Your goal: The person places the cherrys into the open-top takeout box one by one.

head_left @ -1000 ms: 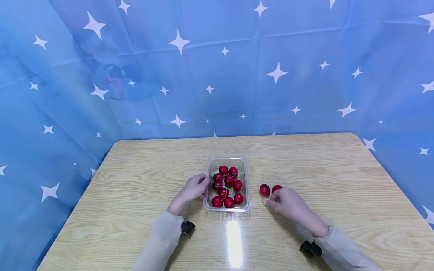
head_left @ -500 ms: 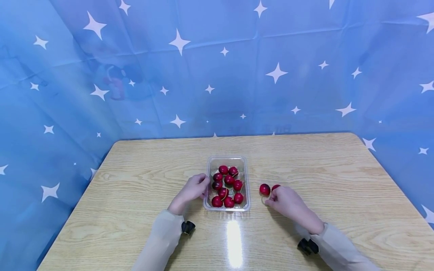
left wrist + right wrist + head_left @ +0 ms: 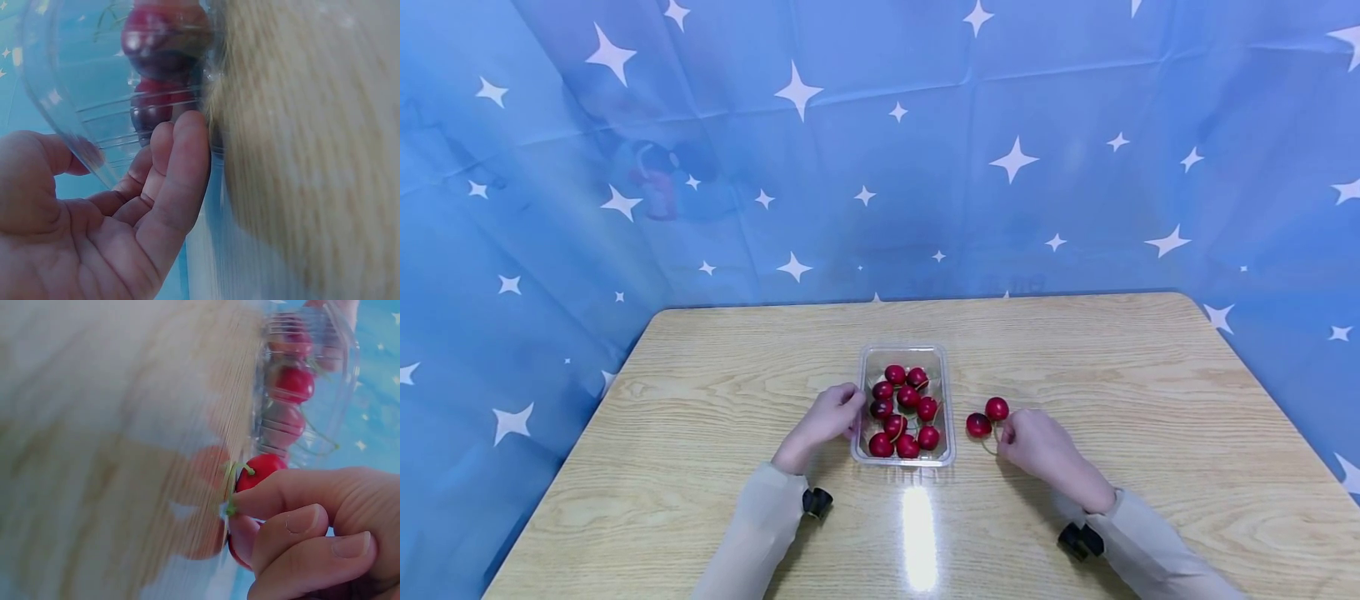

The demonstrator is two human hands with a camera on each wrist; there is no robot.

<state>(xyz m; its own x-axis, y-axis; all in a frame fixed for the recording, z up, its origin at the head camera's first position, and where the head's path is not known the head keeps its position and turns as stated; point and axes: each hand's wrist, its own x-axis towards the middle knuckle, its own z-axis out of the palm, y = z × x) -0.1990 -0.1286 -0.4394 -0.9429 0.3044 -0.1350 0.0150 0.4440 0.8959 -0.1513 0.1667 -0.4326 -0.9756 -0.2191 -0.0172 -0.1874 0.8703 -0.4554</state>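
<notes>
A clear plastic container (image 3: pixel 948 408) holding several red cherries (image 3: pixel 907 397) stands on the table. My left hand (image 3: pixel 833 414) grips its left side; in the left wrist view the thumb is at the rim and the fingers (image 3: pixel 181 169) lie against the outer wall. To the right of the container, a dark red cherry (image 3: pixel 978 425) and a brighter red cherry (image 3: pixel 997 408) rest close together. My right hand (image 3: pixel 1041 450) pinches a green stem (image 3: pixel 232 500) between thumb and index finger, beside these two cherries. One of them is partly hidden behind the fingers in the right wrist view.
The wooden table (image 3: pixel 737 358) has rounded back corners. Behind it hangs a blue cloth (image 3: pixel 880 150) with white stars. Black wrist cameras sit on both sleeves, and a bright light reflection (image 3: pixel 917 533) lies on the tabletop in front of the container.
The two loose cherries have shifted left, and the second has come out from behind my right hand. That hand has moved only slightly. My left hand stays on the container.
</notes>
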